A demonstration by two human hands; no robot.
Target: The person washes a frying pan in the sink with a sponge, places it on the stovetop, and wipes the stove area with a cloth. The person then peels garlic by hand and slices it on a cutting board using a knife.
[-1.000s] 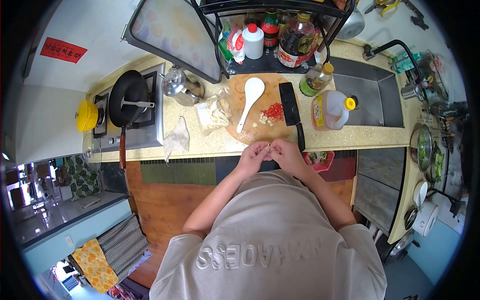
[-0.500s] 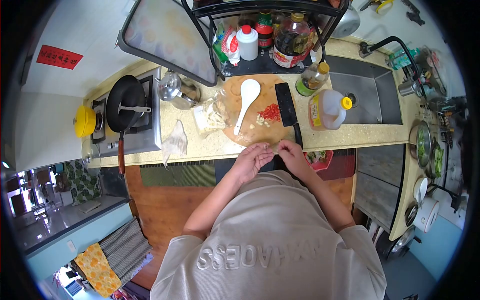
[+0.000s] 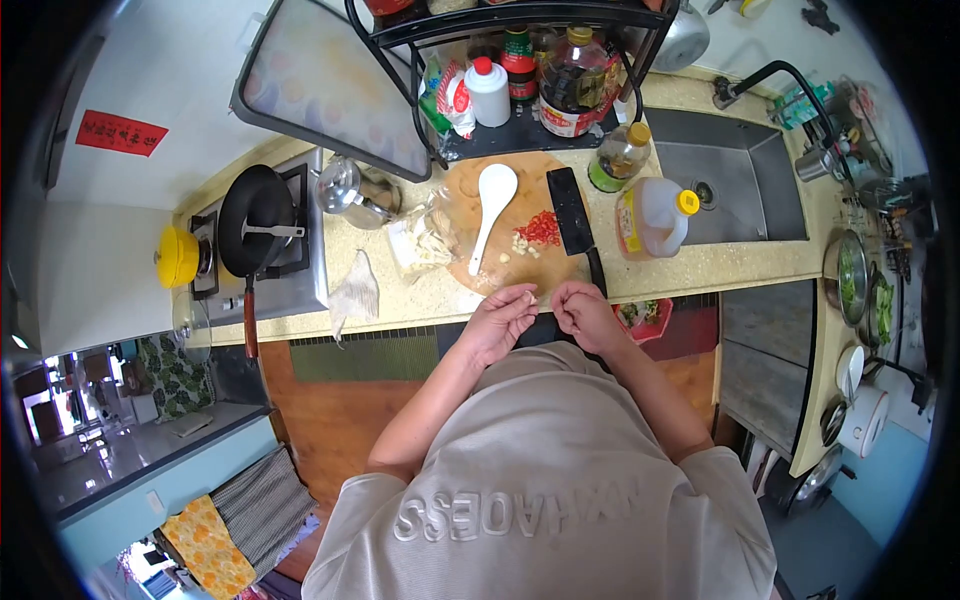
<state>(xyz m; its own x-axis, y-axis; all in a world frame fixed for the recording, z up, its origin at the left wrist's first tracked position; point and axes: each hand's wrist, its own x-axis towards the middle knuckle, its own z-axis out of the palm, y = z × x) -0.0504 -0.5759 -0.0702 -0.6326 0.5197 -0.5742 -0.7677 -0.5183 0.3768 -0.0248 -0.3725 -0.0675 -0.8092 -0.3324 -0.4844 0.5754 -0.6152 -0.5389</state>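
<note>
At the counter's front edge, my left hand (image 3: 502, 322) pinches a small pale piece (image 3: 531, 297) that looks like a garlic clove. My right hand (image 3: 587, 316) is a short way to its right, fingers curled together; whatever they hold is hidden. Just beyond both hands is a round wooden cutting board (image 3: 520, 178). On it lie a white spoon (image 3: 493, 205), chopped red chili (image 3: 541, 229), small pale chopped bits (image 3: 522, 245) and a black-bladed cleaver (image 3: 570, 208), its handle toward my right hand. A clear bag of pale pieces (image 3: 422, 240) rests at the board's left.
A wok (image 3: 248, 215) sits on the stove at left, near a steel kettle (image 3: 355, 190) and a cloth (image 3: 355, 293). Right of the board stand a bottle (image 3: 618, 160), a large jug (image 3: 650, 220) and the sink (image 3: 735, 150). A red tray (image 3: 648, 318) is below the counter edge.
My hands have drawn apart; they were together at the fingertips before. The small pale piece now shows at my left fingertips. The view has shifted slightly.
</note>
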